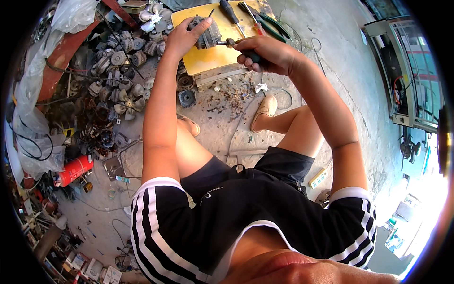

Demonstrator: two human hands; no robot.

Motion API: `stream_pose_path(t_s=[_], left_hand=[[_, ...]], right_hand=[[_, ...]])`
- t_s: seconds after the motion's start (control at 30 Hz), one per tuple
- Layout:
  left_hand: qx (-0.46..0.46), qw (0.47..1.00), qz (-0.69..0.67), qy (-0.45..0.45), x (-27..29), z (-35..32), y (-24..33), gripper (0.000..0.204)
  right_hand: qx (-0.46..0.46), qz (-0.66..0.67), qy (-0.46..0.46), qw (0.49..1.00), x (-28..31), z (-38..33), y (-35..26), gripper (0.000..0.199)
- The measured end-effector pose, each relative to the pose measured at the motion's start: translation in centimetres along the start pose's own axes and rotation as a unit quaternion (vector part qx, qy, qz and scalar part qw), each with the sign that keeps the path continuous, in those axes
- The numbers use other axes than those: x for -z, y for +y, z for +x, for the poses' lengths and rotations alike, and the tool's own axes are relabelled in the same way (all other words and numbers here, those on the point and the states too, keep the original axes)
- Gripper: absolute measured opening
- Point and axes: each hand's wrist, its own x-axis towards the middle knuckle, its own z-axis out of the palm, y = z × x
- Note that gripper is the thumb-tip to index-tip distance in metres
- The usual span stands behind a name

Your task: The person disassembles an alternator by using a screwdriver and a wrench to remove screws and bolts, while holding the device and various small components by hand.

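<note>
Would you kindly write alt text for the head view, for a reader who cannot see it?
Seen from above, a seated person's left hand steadies a small grey motor on a yellow board while the right hand drives a screwdriver into its side. Spare screwdrivers and pliers lie on the board; a heap of similar motors sits on the concrete floor to the left.

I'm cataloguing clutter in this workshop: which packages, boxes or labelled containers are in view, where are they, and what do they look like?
Red canister: floor at the left, lying on its side, cylindrical.
Small boxes: floor, lower left, flat, white.
Plastic bags: left edge, clear, crumpled.
No screens or signs that I can make out.
</note>
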Motion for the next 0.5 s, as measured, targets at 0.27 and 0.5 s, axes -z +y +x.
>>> stream_pose_path(t_s=[0.27,0.5], left_hand=[[-0.002,1.000,-0.027,0.005,-0.5,0.2,-0.8,0.106],[0.001,1.000,0.015,0.005,-0.4,-1.0,2.5,0.100]], right_hand=[[-0.062,-0.109,-0.071,0.990,1.5,0.6,-4.7,0.026],[-0.227,-0.140,-0.197,0.943,4.0,5.2,-9.1,0.038]])
